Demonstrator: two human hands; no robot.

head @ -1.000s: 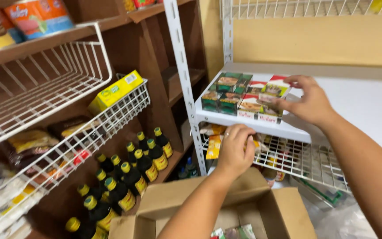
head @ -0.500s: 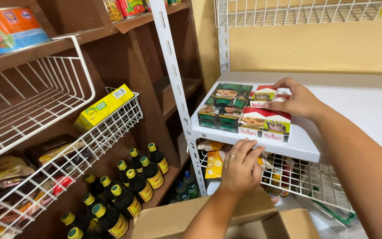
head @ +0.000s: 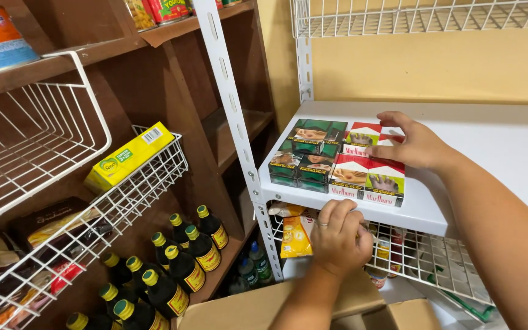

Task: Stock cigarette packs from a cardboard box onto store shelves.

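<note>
The stacked red and green cardboard packs (head: 337, 160) are steadied by the flat, open right hand (head: 415, 145); the left hand (head: 339, 235), loosely curled and holding nothing visible, is pressed against the white metal shelf edge (head: 313, 198) below them. Squaring the packs seems in hand; a gentle push is called for.

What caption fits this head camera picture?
Right hand steadies stacked small packs on a white shelf; left hand reaches underneath.

— Behind the left hand (head: 340, 235)?
— Hidden: part of the yellow packets (head: 296, 235) and jars under the white shelf (head: 423, 211).
— Right hand (head: 414, 143)?
— Covers the back red packs (head: 368, 165). Fingertips out of sight.
— Cardboard box (head: 288, 305)?
— Cut off by the bottom edge.
</note>
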